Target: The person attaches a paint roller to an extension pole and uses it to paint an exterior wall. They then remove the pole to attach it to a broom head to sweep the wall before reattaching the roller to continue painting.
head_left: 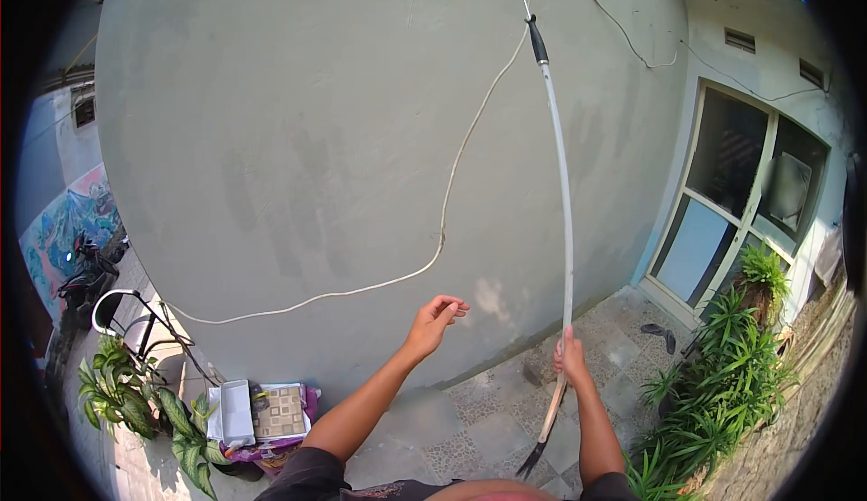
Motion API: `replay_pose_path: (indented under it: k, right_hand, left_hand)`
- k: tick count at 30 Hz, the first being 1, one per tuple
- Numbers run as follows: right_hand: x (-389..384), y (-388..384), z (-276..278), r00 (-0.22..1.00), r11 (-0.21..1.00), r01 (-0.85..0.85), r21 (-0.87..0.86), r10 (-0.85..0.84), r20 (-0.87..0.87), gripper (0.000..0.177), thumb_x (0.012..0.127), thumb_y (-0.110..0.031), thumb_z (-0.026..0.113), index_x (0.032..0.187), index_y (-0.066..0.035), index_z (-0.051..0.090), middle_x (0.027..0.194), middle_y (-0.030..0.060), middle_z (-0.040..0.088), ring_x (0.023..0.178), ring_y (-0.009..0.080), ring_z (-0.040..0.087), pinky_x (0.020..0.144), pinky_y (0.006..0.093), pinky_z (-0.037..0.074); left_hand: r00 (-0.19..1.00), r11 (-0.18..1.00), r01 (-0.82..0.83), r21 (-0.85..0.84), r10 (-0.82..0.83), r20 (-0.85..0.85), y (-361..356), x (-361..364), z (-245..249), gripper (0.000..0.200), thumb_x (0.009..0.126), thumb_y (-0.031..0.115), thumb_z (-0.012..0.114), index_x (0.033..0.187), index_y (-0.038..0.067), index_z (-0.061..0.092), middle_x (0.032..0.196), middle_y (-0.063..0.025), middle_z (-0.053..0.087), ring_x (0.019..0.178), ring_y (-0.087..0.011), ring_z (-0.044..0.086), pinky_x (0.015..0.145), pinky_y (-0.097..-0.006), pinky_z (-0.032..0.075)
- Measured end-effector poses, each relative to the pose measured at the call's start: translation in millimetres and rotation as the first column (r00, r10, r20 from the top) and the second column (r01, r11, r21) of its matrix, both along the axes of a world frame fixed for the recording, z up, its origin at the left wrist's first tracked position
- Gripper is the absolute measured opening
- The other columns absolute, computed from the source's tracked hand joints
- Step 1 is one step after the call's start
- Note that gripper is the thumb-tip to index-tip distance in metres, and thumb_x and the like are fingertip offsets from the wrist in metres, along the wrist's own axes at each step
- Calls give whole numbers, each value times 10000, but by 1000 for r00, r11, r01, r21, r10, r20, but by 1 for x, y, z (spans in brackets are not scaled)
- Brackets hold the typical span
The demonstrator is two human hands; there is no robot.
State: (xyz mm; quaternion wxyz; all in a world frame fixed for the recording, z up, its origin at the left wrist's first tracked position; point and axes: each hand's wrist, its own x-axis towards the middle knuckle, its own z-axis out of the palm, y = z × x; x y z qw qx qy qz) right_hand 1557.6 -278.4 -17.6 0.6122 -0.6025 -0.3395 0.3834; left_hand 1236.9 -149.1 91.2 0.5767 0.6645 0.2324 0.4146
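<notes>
My right hand [571, 358] is wrapped round a long light-grey pole [565, 194]. It rises in front of the wall to a black grip [538, 41], with a thin rod beyond that. Below my hand a wooden stick [551, 411] continues down to a dark, splayed, brush-like end [532, 461]. My left hand [437, 325] hovers before the wall, left of the pole. Its fingers are loosely bent and hold nothing. A pale cable [444, 221] runs across the grey wall [316, 140] behind both hands.
Leafy plants [731, 366] and a glazed door [731, 194] stand on the right. Slippers [659, 336] lie on the tiled floor [452, 451]. At lower left are a white box [237, 415], a potted plant [181, 420] and a chair [140, 329]. A motorbike [90, 271] is farther back.
</notes>
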Motion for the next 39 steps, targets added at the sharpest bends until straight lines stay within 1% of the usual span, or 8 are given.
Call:
replay_pose_path:
  k: [4, 6, 14, 17, 25, 29, 36, 39]
  right_hand:
    - [36, 48, 157, 999, 999, -8, 54, 5, 49, 691, 905, -775, 325, 645, -136, 339, 472, -21, 271, 366, 120, 256, 376, 291, 261]
    - [41, 54, 169, 998, 997, -23, 77, 18, 56, 689, 905, -774, 326, 643, -137, 332, 473, -24, 265, 368, 119, 254, 378, 288, 262]
    - [-11, -14, -69, 998, 997, 2, -73, 3, 60, 707, 950, -714, 302, 620, -93, 381, 469, 34, 349, 378, 158, 346, 384, 323, 325]
    - [-6, -17, -66, 998, 997, 15, -75, -11, 60, 712, 943, -722, 306, 619, -93, 382, 467, 36, 349, 372, 160, 343, 382, 329, 332]
    - [35, 82, 250, 992, 993, -88, 74, 80, 102, 710, 846, -843, 322, 683, -152, 298, 497, -35, 221, 395, 100, 223, 409, 279, 270]
    - [2, 86, 187, 999, 999, -36, 21, 36, 7, 715, 851, -835, 331, 671, -143, 318, 494, -29, 243, 390, 108, 235, 408, 293, 278]
    - [-18, -7, -147, 978, 985, 159, -64, -149, 143, 712, 953, -702, 309, 575, -102, 364, 462, 44, 350, 360, 180, 360, 366, 336, 320]
    - [27, -13, -90, 968, 977, 203, -65, -190, 162, 725, 942, -717, 314, 564, -101, 369, 459, 55, 359, 347, 186, 370, 344, 336, 306]
  left_hand:
    - [999, 1000, -25, 13, 25, 49, 10, 8, 1, 225, 1023, 213, 477, 1123, 45, 589, 1124, -101, 686, 1028, -177, 641, 881, -321, 489]
    - [993, 999, -53, 5, 52, 105, 12, 11, 1, 220, 1014, 214, 498, 1114, 45, 597, 1077, -86, 696, 997, -171, 646, 866, -317, 486]
    - [995, 997, -73, -7, 73, 70, 13, -25, -24, 208, 1018, 204, 480, 1089, 51, 601, 1079, -92, 697, 1006, -175, 650, 864, -317, 492]
    - [991, 994, -111, -15, 112, 73, 13, -40, -22, 209, 1014, 200, 486, 1083, 42, 605, 1061, -90, 701, 980, -171, 653, 846, -309, 490]
    - [977, 989, -147, -32, 150, 150, 12, -67, -20, 205, 1011, 186, 487, 1079, 33, 606, 1044, -92, 708, 946, -162, 659, 827, -295, 491]
    - [974, 989, -137, -58, 145, 175, 8, -77, -29, 202, 1011, 187, 488, 1070, 35, 606, 1034, -92, 710, 936, -158, 663, 820, -291, 488]
    - [984, 988, -139, -67, 145, 107, 1, -133, -48, 206, 1011, 197, 493, 1070, 34, 604, 1022, -94, 712, 925, -152, 661, 813, -289, 485]
    - [972, 981, -192, -18, 192, 136, 14, -159, -40, 207, 1011, 206, 495, 1063, 39, 607, 1018, -91, 712, 917, -151, 661, 815, -288, 485]
